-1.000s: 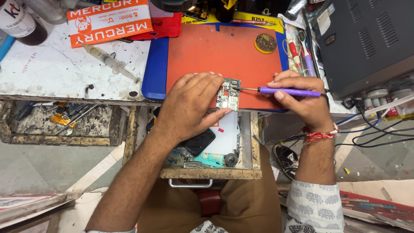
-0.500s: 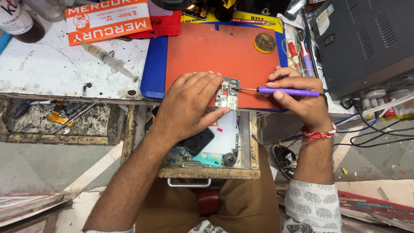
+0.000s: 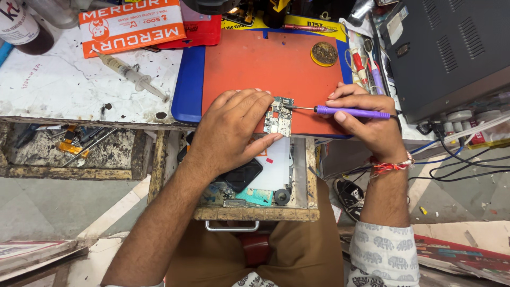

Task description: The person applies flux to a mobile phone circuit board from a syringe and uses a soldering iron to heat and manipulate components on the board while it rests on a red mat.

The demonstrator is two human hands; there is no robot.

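Left hand (image 3: 234,130) flat, fingers spread, pinning small green circuit board (image 3: 279,118) near bench's front edge; right hand (image 3: 366,119) pinches purple-handled screwdriver (image 3: 348,111), tip on board.

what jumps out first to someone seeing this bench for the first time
Mid-frame, the left hand pins a small green circuit board to an orange work mat, while the right hand aims a purple-handled screwdriver at it. An orange-and-white box lies at upper left, a dark metal case at right.
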